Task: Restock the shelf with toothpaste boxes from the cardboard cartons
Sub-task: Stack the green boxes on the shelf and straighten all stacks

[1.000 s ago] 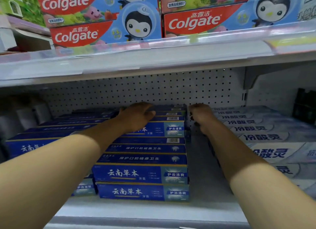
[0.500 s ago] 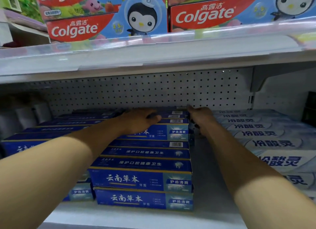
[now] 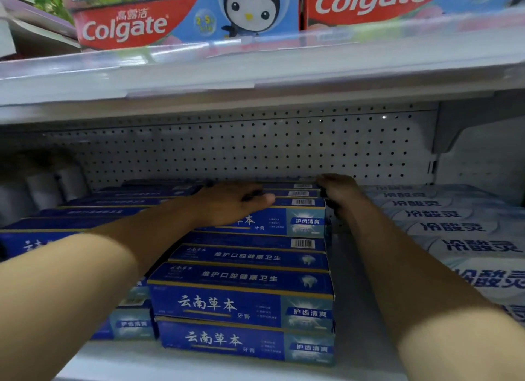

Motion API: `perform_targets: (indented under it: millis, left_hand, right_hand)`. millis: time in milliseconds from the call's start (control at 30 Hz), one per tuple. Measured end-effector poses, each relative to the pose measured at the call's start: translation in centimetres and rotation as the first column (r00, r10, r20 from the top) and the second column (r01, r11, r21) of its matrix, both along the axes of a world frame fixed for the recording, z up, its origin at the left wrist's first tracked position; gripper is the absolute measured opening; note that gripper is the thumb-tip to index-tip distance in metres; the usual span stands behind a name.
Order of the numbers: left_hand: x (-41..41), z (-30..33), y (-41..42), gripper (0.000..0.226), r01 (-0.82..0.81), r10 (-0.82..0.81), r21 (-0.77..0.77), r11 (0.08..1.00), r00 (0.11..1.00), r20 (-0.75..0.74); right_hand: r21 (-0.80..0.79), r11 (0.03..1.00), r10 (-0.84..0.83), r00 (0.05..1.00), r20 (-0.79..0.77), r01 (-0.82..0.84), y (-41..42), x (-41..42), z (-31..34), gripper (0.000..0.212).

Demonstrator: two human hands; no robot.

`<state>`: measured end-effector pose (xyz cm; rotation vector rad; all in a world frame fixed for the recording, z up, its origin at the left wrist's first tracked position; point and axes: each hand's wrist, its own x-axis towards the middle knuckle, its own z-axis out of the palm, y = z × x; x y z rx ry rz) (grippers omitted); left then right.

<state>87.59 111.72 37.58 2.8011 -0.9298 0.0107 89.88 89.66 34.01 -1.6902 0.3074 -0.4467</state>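
Left hand (image 3: 230,203) lies flat on the top blue toothpaste boxes (image 3: 287,210), fingers straight, together. Right hand (image 3: 338,188) curls round the stack's right end.

Right hand (image 3: 339,191) fingers hidden behind blue toothpaste boxes (image 3: 284,203), Colgate cartons (image 3: 181,14) cropped at top edge
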Motion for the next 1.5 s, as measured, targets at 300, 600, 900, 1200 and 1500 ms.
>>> perform_targets:
  millis: [300,600,900,1200,1500]
  left_hand:
    - [-0.1,-0.4,0.7,0.087,-0.066,0.06,0.079,0.995,0.995,0.077]
    - [0.1,-0.2,1.5,0.095,-0.105,0.095,0.127,0.986,0.992,0.081]
    - [-0.5,-0.5,1.9,0.092,-0.124,0.111,0.158,0.98,0.99,0.09]
    - [-0.7,-0.9,1.9,0.086,-0.095,0.081,0.143,0.985,0.992,0.101]
    - [-1.4,-0.3,0.6,0.062,-0.036,0.024,0.122,0.992,0.995,0.098]
  right_hand:
    - [0.057,0.998,0.038,0.999,-0.012,-0.037,0.7,-0.6,0.3,0.016]
    - [0.229,0.973,-0.009,0.999,-0.048,0.02,0.1,-2.4,-0.3,0.033]
    - [0.14,0.99,0.039,0.998,-0.042,-0.033,0.5,-4.9,0.5,0.038]
    - [0.094,0.97,0.229,0.972,-0.045,-0.224,2.1,-7.6,0.1,0.036]
    - [0.068,0.992,0.11,0.991,-0.077,-0.104,1.8,-8.6,-1.2,0.034]
